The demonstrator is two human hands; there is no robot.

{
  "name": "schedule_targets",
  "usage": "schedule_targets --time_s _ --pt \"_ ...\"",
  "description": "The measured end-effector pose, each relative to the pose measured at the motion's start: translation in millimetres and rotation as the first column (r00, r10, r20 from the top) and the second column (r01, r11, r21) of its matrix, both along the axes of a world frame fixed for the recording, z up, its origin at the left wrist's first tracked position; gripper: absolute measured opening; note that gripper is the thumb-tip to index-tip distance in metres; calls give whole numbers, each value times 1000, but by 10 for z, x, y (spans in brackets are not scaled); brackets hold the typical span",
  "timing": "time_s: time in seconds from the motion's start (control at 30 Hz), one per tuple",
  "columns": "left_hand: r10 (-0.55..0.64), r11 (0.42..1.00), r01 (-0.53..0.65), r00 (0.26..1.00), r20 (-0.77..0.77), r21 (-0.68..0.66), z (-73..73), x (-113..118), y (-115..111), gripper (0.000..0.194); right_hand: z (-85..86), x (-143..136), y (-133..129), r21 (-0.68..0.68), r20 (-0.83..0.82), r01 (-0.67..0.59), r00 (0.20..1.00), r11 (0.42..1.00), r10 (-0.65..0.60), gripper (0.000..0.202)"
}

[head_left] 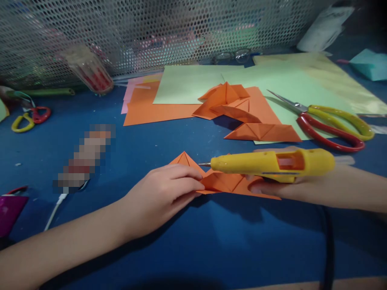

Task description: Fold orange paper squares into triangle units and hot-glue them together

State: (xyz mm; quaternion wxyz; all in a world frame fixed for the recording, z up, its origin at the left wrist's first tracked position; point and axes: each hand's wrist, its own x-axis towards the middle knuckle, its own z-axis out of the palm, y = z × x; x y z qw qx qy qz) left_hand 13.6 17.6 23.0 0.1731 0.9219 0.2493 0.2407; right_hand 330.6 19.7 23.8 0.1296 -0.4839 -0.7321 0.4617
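Observation:
A strip of folded orange paper (226,183) is in front of me, creased into triangular peaks. The curled fingers of my left hand (169,183) grip its left part, hiding where they press. My right hand (290,189) holds a yellow hot glue gun (250,162), lying on its side with the nozzle pointing left, just above the strip near my left fingertips. The thumb of that hand also touches the strip's right end; the glue gun covers most of its fingers. Beyond, more folded orange pieces (242,106) rest on the paper sheets.
Red-and-yellow-handled scissors (331,125) lie at the right, blades pointing left. Pale green sheets (184,82) and a flat orange sheet (160,108) spread behind. Smaller scissors (32,119), a jar (90,72) and a blurred object with a white cable (56,205) are at left. A perforated panel (169,32) bounds the back.

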Motion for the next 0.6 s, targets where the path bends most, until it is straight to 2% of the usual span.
schedule_targets --time_s 0.2,0.37,0.47,0.6 --pt "54 998 -56 994 -93 -21 48 11 -9 25 8 -44 2 24 -24 -19 1000 1000 19 55" --pt "34 999 -35 999 19 27 -64 12 -9 19 17 -90 2 47 -29 -14 999 999 15 44" --pt "73 990 -73 997 8 121 -102 13 -8 24 19 -93 -3 104 -10 -25 1000 994 26 45" --pt "-22 944 65 991 -134 324 -79 -11 2 34 48 -131 -1 126 8 -2 1000 992 1 48"
